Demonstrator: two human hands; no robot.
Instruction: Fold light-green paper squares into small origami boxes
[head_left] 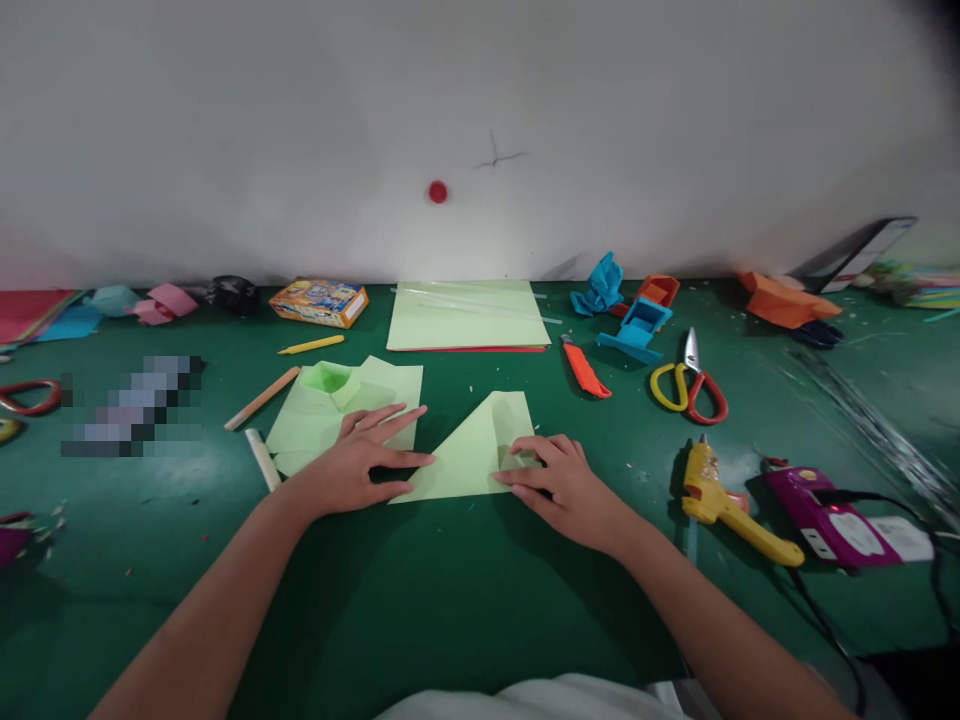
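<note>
A pale green sheet of paper (465, 455) lies before me with its left side folded over along a slant. My left hand (360, 458) is spread, its thumb and a fingertip touching the sheet's left corner. At the right side, my right hand (559, 485) has its fingers bent over the paper, thumb and fingers close together at its lower right edge. Whether the paper is pinched there I cannot tell. Beyond my left hand lies more pale green paper (394, 382), with a small folded green paper form (330, 380) on top.
Behind is a stack of pale green sheets (469, 315). To the right lie an orange cutter (585, 368), scissors (690, 380), a yellow glue gun (731, 505) and a purple power strip (832, 515) with a cable. Folded blue paper (637, 328) sits near the wall, a crayon box (319, 302) further left.
</note>
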